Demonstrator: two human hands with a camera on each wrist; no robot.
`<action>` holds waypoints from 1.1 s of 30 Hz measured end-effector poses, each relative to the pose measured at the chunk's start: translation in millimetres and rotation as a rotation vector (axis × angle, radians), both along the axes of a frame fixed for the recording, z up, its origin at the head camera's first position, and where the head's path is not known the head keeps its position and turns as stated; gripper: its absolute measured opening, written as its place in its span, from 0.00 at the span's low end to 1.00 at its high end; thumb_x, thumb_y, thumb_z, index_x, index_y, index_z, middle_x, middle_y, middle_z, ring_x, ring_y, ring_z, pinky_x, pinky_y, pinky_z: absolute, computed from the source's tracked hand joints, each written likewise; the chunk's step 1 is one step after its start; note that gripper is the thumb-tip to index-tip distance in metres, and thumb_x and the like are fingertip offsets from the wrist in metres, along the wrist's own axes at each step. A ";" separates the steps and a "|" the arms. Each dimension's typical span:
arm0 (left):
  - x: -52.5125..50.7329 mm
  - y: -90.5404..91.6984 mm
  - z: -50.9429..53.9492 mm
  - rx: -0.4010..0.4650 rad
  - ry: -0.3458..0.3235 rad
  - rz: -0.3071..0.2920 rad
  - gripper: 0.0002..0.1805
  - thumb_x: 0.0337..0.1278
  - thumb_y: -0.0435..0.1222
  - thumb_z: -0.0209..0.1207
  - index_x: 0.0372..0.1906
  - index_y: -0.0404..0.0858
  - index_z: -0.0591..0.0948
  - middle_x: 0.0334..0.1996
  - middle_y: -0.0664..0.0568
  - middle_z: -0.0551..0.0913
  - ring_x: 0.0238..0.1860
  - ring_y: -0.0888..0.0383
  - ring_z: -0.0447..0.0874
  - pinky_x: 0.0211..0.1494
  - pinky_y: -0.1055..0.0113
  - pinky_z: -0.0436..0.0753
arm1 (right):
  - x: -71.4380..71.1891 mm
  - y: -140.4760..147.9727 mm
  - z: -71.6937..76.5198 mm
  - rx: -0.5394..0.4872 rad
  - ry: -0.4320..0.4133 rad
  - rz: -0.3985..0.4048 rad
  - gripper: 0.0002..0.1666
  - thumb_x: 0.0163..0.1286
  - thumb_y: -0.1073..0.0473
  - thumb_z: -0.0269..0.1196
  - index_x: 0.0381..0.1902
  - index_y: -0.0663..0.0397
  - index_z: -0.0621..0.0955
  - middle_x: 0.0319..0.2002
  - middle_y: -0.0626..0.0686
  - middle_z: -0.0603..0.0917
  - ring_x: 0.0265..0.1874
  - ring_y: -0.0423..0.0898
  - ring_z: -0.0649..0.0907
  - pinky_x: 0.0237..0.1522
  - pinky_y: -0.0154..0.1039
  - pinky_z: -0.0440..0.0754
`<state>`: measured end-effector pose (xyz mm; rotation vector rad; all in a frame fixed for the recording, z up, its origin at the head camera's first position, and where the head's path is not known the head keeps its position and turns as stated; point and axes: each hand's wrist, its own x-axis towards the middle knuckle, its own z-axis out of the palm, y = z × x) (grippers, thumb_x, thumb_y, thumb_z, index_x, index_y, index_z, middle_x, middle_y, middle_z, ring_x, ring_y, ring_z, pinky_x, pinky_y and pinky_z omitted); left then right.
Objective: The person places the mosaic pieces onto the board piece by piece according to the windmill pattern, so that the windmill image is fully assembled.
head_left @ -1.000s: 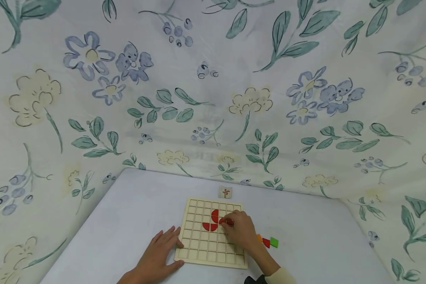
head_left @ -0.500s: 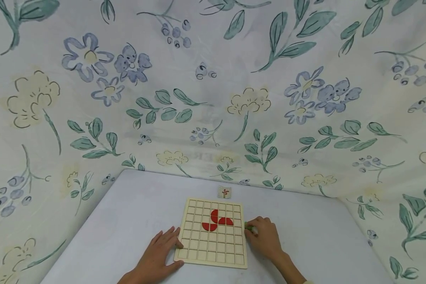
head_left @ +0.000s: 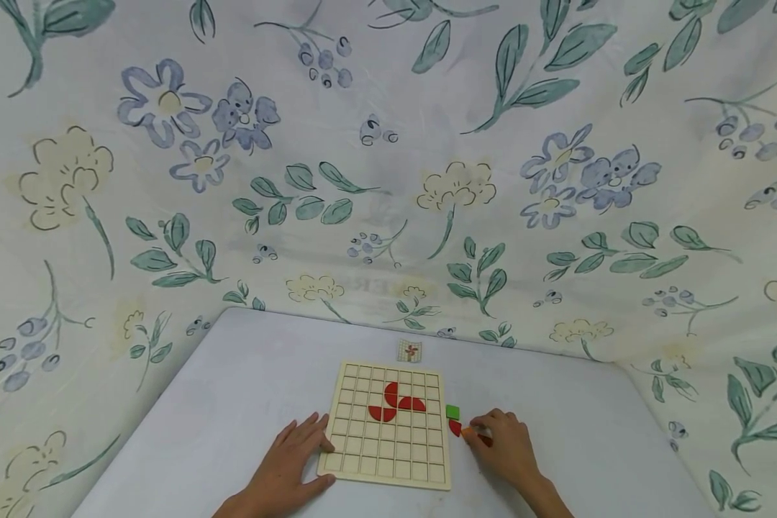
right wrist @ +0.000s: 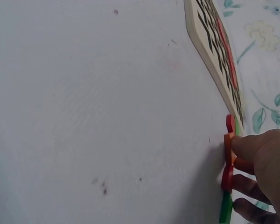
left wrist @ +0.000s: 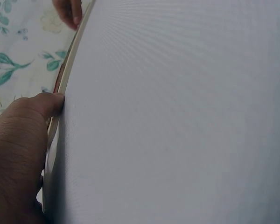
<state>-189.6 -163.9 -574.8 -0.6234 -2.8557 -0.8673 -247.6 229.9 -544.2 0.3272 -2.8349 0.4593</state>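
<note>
A square wooden grid board (head_left: 385, 450) lies on the table, with three red semicircular shapes (head_left: 411, 404) set near its middle. My left hand (head_left: 288, 460) rests against the board's left side and near corner, fingers spread and thumb at the front edge. To the right of the board, my right hand (head_left: 508, 450) pinches an orange tile (head_left: 467, 433) at table level. A red quarter-round piece (head_left: 455, 428) and a green square tile (head_left: 452, 411) lie beside it, close to the board. The right wrist view shows another red piece (right wrist: 227, 178) and a green one (right wrist: 225, 207) under the fingers.
A small picture card (head_left: 410, 350) with a red pinwheel shape on a grid lies behind the board. The white table (head_left: 252, 374) meets a flowered cloth (head_left: 375, 216) that hangs at the back and sides.
My right hand has left the board, where a red piece now lies flat, and moved right to the loose tiles. The green tile now sits by the board's edge. My left hand stays put.
</note>
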 end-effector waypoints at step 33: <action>1.4 1.7 2.6 -0.007 -0.021 0.011 0.19 0.52 0.55 0.67 0.44 0.56 0.73 0.71 0.45 0.66 0.73 0.45 0.57 0.73 0.41 0.51 | -6.0 -24.2 -1.5 -0.090 -0.044 -0.010 0.08 0.54 0.52 0.76 0.28 0.47 0.89 0.26 0.41 0.79 0.28 0.41 0.72 0.30 0.38 0.70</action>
